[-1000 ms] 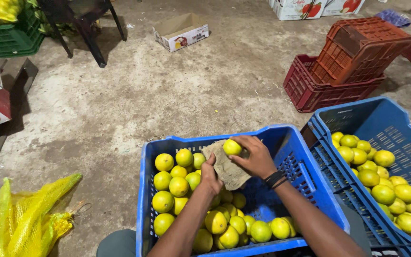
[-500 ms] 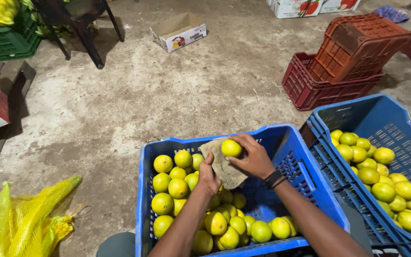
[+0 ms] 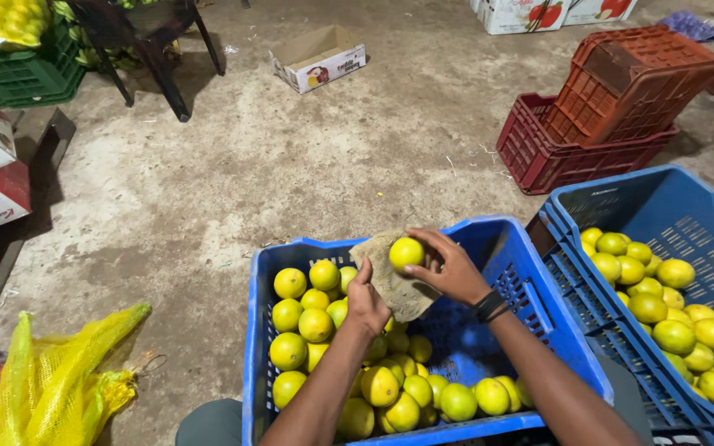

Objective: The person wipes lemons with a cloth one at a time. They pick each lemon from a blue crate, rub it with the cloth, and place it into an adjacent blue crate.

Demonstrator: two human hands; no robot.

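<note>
Right hand (image 3: 454, 268): fingers closed around a yellow-green citrus fruit (image 3: 406, 252), held above the blue crate (image 3: 539, 326).
Left hand (image 3: 367, 299): gripping a tan cloth (image 3: 397, 285) that rests against the fruit from below.
Fruit handling: looks firm, round, smooth-skinned, light enough for one hand; likely to roll or slip, so cupping it around the widest part suits it.
Cloth: soft, limp, bunches easily.
Nearby: more fruit piled in the crate; a second blue crate (image 3: 663, 211) at right.
</note>
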